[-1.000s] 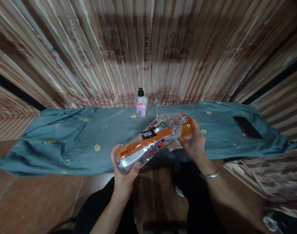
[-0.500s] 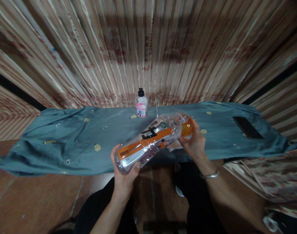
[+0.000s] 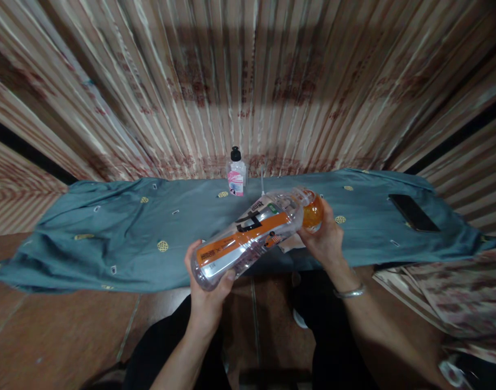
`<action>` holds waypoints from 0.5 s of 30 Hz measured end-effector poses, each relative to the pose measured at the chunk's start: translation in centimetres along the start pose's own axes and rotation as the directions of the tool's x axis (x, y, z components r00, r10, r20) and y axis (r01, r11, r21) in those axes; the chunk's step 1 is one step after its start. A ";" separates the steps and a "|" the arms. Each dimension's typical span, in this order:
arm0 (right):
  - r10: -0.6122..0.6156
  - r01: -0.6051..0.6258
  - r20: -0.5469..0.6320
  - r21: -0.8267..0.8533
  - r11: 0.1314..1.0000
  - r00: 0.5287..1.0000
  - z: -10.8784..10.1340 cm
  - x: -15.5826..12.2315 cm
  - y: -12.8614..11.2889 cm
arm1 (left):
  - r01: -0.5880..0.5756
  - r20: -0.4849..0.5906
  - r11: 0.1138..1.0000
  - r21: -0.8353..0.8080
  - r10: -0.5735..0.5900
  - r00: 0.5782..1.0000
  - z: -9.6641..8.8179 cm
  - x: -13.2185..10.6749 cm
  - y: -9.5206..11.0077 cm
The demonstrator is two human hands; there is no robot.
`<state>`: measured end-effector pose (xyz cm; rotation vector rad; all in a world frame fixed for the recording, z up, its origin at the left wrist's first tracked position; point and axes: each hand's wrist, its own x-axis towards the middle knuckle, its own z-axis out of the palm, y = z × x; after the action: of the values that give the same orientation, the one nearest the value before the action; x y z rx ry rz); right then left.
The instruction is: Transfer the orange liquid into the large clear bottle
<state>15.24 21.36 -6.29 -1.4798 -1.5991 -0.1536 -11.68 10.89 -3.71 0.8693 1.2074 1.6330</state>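
Note:
A large clear plastic bottle with a silver and orange label lies slanted in the air above the cloth. Its lower end is in my left hand, the fingers wrapped round it and the thumb on the near side. My right hand is closed round a smaller see-through orange bottle, at the upper right end of the clear one. The two bottles meet or overlap there; I cannot tell whether their mouths touch. Part of the orange bottle is hidden by my fingers. Below it, a pale flat piece shows on the cloth.
A blue-green patterned cloth covers the narrow table. At its back edge stands a small bottle with a black cap and pink label. Beside it is a thin whitish stick-like piece. A black phone lies at the right. Striped curtains hang behind.

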 end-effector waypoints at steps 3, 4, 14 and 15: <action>0.015 -0.015 0.003 -0.005 1.000 1.000 0.1 0.0 0.1 | -0.009 0.001 1.000 -0.007 0.009 1.000 0.0 0.0 -0.1; 0.024 -0.024 0.007 -0.007 1.000 1.000 0.1 -0.1 0.1 | -0.012 0.002 1.000 -0.006 0.012 1.000 0.1 0.0 -0.1; 0.028 -0.028 0.033 -0.004 1.000 0.999 -0.1 0.0 0.0 | -0.003 -0.007 1.000 0.014 0.003 1.000 0.0 0.0 0.0; 0.028 -0.028 0.035 -0.005 1.000 0.999 -0.1 0.0 0.0 | -0.002 -0.010 1.000 0.017 0.003 1.000 0.0 0.0 -0.1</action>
<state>15.31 21.30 -6.29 -1.5152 -1.6062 -0.1158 -11.65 10.94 -3.75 0.8744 1.2290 1.6331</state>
